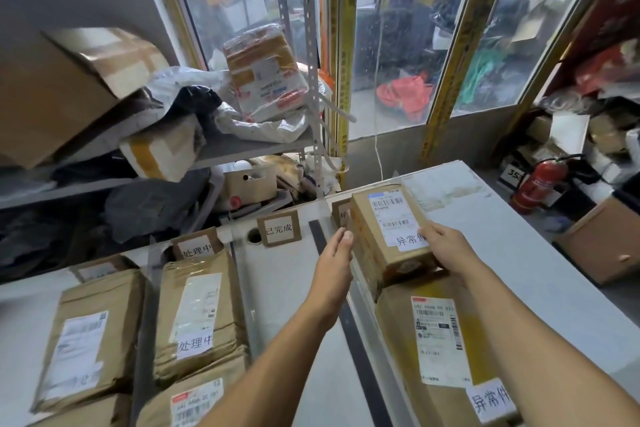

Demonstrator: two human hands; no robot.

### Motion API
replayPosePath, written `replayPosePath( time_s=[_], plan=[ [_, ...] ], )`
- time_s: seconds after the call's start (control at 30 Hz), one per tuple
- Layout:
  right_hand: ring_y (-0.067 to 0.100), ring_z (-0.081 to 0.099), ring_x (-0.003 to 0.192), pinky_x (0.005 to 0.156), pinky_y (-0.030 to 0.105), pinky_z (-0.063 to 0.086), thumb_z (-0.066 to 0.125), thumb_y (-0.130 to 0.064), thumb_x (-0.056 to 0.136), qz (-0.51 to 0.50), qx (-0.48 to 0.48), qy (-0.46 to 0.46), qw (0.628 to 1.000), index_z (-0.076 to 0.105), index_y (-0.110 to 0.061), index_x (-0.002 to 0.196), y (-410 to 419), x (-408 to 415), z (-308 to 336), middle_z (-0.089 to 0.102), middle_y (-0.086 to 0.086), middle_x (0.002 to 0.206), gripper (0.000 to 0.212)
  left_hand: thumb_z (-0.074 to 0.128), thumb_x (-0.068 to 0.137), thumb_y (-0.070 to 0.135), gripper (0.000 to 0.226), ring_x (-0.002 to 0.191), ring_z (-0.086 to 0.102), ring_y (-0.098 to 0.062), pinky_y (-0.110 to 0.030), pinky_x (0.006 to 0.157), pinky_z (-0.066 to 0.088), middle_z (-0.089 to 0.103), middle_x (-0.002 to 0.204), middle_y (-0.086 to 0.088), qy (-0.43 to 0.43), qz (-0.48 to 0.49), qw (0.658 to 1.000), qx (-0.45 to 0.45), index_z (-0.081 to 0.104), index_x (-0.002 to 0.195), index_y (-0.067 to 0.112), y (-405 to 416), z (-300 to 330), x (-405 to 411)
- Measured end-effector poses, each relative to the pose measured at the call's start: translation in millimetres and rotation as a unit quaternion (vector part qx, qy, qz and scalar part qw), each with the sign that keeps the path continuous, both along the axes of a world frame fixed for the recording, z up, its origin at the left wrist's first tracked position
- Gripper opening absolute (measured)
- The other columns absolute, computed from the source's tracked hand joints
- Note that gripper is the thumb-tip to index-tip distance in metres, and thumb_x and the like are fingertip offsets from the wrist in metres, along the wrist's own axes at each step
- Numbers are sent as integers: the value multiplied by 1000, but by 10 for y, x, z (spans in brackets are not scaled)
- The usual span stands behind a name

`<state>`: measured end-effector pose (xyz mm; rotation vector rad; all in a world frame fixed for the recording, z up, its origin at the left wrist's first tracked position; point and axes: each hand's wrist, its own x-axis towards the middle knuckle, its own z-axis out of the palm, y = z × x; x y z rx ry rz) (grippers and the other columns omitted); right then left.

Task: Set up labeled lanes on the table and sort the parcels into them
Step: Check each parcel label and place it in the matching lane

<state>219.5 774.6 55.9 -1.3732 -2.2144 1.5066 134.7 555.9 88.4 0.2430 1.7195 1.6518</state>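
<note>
A small cardboard box (388, 229) with a white handwritten slip sits in the rightmost lane, its near end on top of a larger brown parcel (440, 340). My right hand (446, 246) grips the box's right near corner. My left hand (334, 263) lies flat against its left side, fingers straight. Dark tape strips (353, 326) divide the white table (540, 288) into lanes. Cardboard lane labels (278, 228) stand at the far ends. The middle lane holds no parcel. Two left lanes hold brown paper parcels (197, 315), (86, 340).
A metal shelf (242, 146) piled with boxes and bags stands behind the table at the left. A red fire extinguisher (540, 180) and cardboard boxes (602, 243) sit on the floor to the right. Glass panels rise beyond the table's far edge.
</note>
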Motion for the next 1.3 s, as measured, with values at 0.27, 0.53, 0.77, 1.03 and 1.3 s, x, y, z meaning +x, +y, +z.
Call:
replayPosePath(
  time_s=[0.27, 0.53, 0.77, 1.03, 1.3],
  plan=[
    [29, 58, 116, 89, 28, 43, 53, -24, 98, -63, 265, 85, 958, 59, -11, 132, -695, -106, 478, 63, 11, 133, 37, 40, 102, 51, 54, 134, 47, -17, -43, 112, 38, 49, 148, 0, 13, 8, 1000, 17, 40, 149, 26, -416, 157, -123],
    [-3, 54, 108, 89, 1, 36, 58, -28, 96, 125, 297, 239, 916, 60, -19, 133, -2700, -765, 1126, 62, -12, 120, 38, 49, 101, 38, 32, 116, 57, -1, -28, 98, 48, 61, 129, 10, 155, 106, 981, 42, 51, 133, 37, -1842, 529, -630],
    [-8, 55, 111, 95, 12, 42, 59, -30, 97, 282, 191, 261, 903, 53, -28, 139, -4951, -1509, 1136, 57, -19, 125, 43, 54, 100, 25, 26, 101, 56, 16, -4, 77, 45, 62, 115, 18, 230, 226, 947, 11, 53, 123, 37, -4218, 690, -1237],
    [-9, 57, 103, 88, 23, 50, 59, -33, 95, 431, 101, 215, 870, 52, -30, 139, -7265, -2370, 641, 61, -12, 127, 44, 54, 99, 20, 26, 108, 59, 4, -5, 82, 43, 64, 118, 10, 201, 366, 905, -82, 58, 124, 26, -6758, 374, -1528],
    [18, 46, 129, 105, 28, 37, 67, -33, 90, 588, 178, 123, 779, 47, -23, 142, -8549, -2489, -100, 51, -1, 143, 56, 58, 97, 17, 18, 99, 61, -1, -17, 81, 45, 67, 105, 15, 101, 507, 839, -168, 62, 105, 32, -8012, -403, -1199]
  ],
)
